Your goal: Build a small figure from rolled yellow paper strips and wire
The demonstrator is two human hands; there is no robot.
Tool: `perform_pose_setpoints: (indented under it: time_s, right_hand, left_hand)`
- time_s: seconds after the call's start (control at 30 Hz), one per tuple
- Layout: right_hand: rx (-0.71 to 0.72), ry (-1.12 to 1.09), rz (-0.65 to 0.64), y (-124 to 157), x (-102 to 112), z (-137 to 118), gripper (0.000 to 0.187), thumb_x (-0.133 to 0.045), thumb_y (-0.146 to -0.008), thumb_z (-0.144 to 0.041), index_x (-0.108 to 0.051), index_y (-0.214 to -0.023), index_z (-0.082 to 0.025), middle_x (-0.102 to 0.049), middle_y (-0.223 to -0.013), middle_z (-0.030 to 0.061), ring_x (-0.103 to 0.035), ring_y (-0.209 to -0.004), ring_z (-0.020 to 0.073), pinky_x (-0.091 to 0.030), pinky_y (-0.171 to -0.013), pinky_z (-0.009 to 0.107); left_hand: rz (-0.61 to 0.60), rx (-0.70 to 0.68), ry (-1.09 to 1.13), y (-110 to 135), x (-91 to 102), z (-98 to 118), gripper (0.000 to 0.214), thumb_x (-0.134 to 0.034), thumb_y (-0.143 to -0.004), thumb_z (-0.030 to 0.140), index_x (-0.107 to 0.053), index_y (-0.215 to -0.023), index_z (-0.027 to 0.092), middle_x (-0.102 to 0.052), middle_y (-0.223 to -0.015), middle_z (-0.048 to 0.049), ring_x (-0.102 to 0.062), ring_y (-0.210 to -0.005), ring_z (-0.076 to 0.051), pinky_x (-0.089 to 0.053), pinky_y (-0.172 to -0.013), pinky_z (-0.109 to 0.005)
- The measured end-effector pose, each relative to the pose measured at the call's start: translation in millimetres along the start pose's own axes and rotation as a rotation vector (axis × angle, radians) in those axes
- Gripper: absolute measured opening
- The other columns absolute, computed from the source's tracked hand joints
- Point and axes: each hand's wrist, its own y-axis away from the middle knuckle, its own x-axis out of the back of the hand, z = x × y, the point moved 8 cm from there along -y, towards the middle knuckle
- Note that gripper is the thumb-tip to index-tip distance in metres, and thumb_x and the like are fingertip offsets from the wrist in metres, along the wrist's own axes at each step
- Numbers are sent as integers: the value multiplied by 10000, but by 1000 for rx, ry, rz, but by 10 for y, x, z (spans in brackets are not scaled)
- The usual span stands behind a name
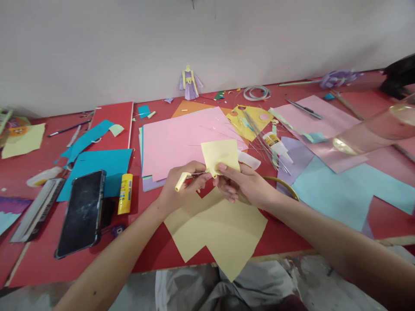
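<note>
In the middle of the head view, my right hand (248, 185) pinches a small pale yellow paper piece (220, 151) with the thumb on its lower edge. That lower edge is rolled into a narrow tube, whose open end shows by the thumb. My left hand (171, 194) is closed around a thin wire (199, 173) beside it. A small yellow paper roll (182, 181) sticks out over my left fingers, seemingly on the same wire. Under both hands lies a larger pale yellow paper sheet (217, 224) with notched edges, reaching past the table's front edge.
A phone (81, 214), a glue stick (125, 194) and blue paper (110, 162) lie left. Pink sheets (181, 142) lie behind my hands. Wires, a glue bottle (277, 144) and light blue paper (337, 190) are right. A paper doll (189, 84) leans on the wall.
</note>
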Motion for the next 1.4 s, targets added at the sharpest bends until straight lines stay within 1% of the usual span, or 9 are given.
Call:
perform_pose_setpoints:
  time_s: [0.27, 0.37, 0.47, 0.57, 0.67, 0.83, 1.07, 1.23, 1.4]
  right_hand:
    - [25, -1, 27, 5, 28, -9, 432, -484, -933, -530, -596, -752, -153, -409, -478, -70, -368, -395, 64, -401, -417, 196]
    - [37, 24, 42, 7, 39, -15, 435, -492, -921, -548, -592, -754, -160, -404, -476, -71, -371, -400, 70, -396, -416, 204]
    - [46, 60, 69, 8, 57, -19, 448, -490, -918, -563, -598, -757, -159, -404, -475, -70, -369, -402, 72, -395, -416, 208]
    - [52, 115, 84, 11, 68, -28, 462, -474, -925, -574, -591, -756, -160, -412, -478, -65, -380, -415, 71, -399, -426, 205]
    - [64, 168, 76, 14, 63, -40, 473, -450, -937, -580, -591, -777, -158, -418, -476, -66, -383, -418, 69, -399, -435, 205]
    - [80, 229, 97, 16, 79, -44, 461, -442, -947, -570, -590, -799, -159, -409, -474, -74, -375, -421, 63, -385, -439, 198]
    - [146, 349, 153, 64, 85, -89, 494, -402, -964, -572, -572, -743, -165, -395, -456, -68, -365, -425, 72, -355, -447, 220]
    - [199, 302, 134, 95, 43, -149, 498, -361, -976, -573, -597, -808, -168, -369, -483, -67, -356, -446, 84, -364, -474, 237]
    - [193, 246, 116, 88, 45, -151, 484, -385, -972, -568, -599, -812, -164, -371, -486, -68, -358, -442, 81, -361, -474, 233]
  left_hand:
    - [-45, 71, 126, -21, -36, -52, 122, -626, -852, 280, -598, -807, 170, -618, -627, 31, -530, -479, -60, -440, -474, -159]
    - [-45, 51, 147, -19, -34, -44, 131, -614, -861, 277, -595, -787, 170, -590, -596, 38, -508, -474, -59, -423, -465, -164]
    - [-46, 13, 135, -5, -19, -16, 220, -573, -903, 303, -581, -730, 168, -544, -551, 37, -502, -487, -67, -418, -490, -180]
    - [-55, 4, 159, 11, -16, -18, 284, -515, -948, 355, -595, -752, 166, -540, -547, 30, -511, -494, -73, -417, -498, -189]
    - [-38, 12, 199, 16, -7, -46, 293, -500, -961, 377, -610, -789, 166, -537, -545, 31, -514, -490, -71, -412, -488, -185]
    - [34, -29, 204, -6, 53, -26, 281, -490, -974, 340, -601, -782, 167, -527, -527, 37, -512, -493, -63, -435, -514, -176]
    - [25, 3, 268, -21, 57, -42, 291, -494, -974, 359, -609, -788, 167, -522, -524, 34, -509, -481, -65, -428, -485, -180]
    - [-37, 60, 364, -13, -2, -135, 326, -499, -966, 413, -629, -793, 168, -545, -557, 21, -516, -491, -74, -443, -479, -196]
    - [-88, 46, 362, -16, -30, -121, 324, -498, -969, 408, -639, -796, 172, -563, -576, 20, -537, -501, -70, -456, -510, -199]
